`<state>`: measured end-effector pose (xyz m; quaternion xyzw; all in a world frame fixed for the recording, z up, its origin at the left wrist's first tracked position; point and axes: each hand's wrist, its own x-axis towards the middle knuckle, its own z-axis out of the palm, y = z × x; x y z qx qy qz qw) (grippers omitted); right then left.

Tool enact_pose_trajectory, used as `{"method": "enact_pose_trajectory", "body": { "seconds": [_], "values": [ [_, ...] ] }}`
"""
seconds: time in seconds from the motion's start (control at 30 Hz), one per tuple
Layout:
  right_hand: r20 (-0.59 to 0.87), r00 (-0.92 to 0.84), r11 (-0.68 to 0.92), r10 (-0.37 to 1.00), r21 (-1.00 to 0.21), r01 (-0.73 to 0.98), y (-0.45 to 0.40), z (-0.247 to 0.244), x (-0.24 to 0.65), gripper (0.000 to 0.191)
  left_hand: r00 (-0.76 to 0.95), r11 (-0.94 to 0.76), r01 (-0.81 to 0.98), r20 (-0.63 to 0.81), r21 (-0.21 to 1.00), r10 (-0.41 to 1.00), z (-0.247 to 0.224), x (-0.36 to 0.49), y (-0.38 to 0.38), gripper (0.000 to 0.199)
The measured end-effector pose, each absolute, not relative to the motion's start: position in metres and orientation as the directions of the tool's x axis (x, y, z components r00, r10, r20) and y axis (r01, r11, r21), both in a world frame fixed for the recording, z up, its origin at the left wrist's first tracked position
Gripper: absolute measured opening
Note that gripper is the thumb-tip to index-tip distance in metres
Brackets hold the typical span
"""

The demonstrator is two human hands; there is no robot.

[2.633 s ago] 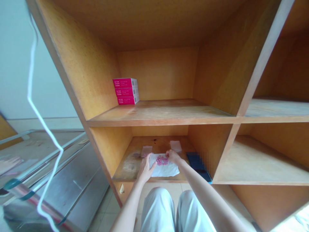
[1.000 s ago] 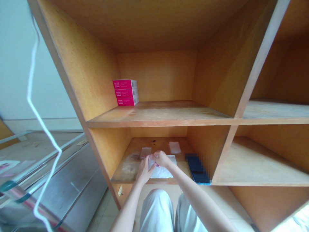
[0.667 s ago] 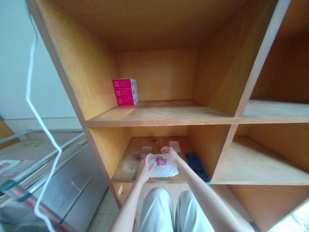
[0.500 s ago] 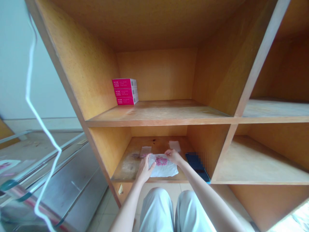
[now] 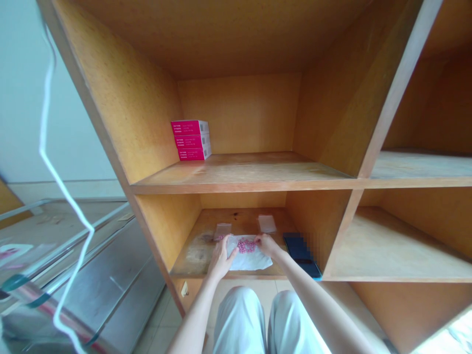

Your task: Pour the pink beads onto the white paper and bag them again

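Observation:
Pink beads [image 5: 246, 245] lie in a heap on a white cloth or sheet of paper [image 5: 251, 263] on the lower shelf. My left hand [image 5: 220, 259] is at the left edge of the white sheet, its thumb and fingers closed on a small clear plastic bag [image 5: 232, 242] beside the beads. My right hand [image 5: 267, 245] is at the right side of the heap with its fingertips pinched together; what is between them, if anything, is too small to see. Behind my left hand lies another clear bag [image 5: 223, 229] with some pink at its lower edge.
A clear bag [image 5: 267, 223] lies flat toward the back of the shelf. At the right wall rests a dark blue, flat object [image 5: 300, 253], partly blurred out. Three stacked pink boxes [image 5: 191, 141] stand on the upper shelf. A white cable [image 5: 70, 201] hangs at the left.
My right hand has come down and closer to the right edge of the bead heap. My left hand and the bag stay nearly where they were.

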<state>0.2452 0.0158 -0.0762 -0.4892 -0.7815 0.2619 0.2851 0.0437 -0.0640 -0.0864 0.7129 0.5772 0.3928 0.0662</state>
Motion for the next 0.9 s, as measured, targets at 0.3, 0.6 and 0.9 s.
{"method": "enact_pose_trajectory", "body": {
  "seconds": [0.3,0.6,0.9],
  "values": [
    [0.174,-0.380,0.396,0.909,-0.651,0.648,0.0220,-0.0790,0.2433,0.027,0.014,-0.308,0.781,0.478,0.544,0.878,-0.0845,0.0440,-0.0648,0.050],
    [0.195,-0.349,0.388,0.917,-0.640,0.664,0.0252,-0.0820,0.2398,0.026,0.020,-0.332,0.775,0.506,0.537,0.863,-0.0862,0.0438,-0.0640,0.050],
    [0.285,-0.271,0.393,0.919,-0.697,0.600,0.0226,-0.0856,0.2456,0.022,0.012,-0.336,0.759,0.504,0.558,0.864,-0.0883,0.0427,-0.0625,0.051]
  ]
}}
